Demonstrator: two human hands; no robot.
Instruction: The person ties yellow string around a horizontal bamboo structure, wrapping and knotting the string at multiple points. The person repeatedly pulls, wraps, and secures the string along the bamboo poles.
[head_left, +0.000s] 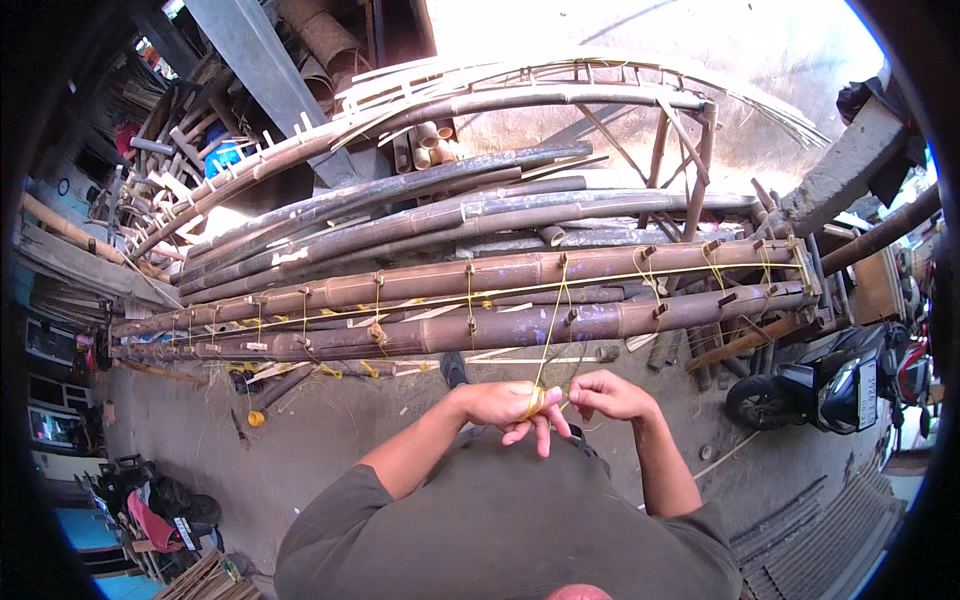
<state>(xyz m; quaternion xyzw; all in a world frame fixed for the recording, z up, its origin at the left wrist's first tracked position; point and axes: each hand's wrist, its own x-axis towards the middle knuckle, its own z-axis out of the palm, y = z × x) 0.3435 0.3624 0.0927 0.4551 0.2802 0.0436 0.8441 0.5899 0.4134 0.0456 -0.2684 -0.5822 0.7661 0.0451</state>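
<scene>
Thin yellow cord (549, 330) runs taut from the long brown bamboo poles (520, 325) with their cross pegs down to the hands, low and centre, over the grey concrete floor (330, 440). Left hand (508, 405) has fingers curled around the cord, wound about them near the knuckles. Right hand (610, 393) pinches the strand just beside it. Judging by this, good work means keeping tension even and wraps tidy, no slack. A parked dark scooter (830, 385) sits off right.
</scene>
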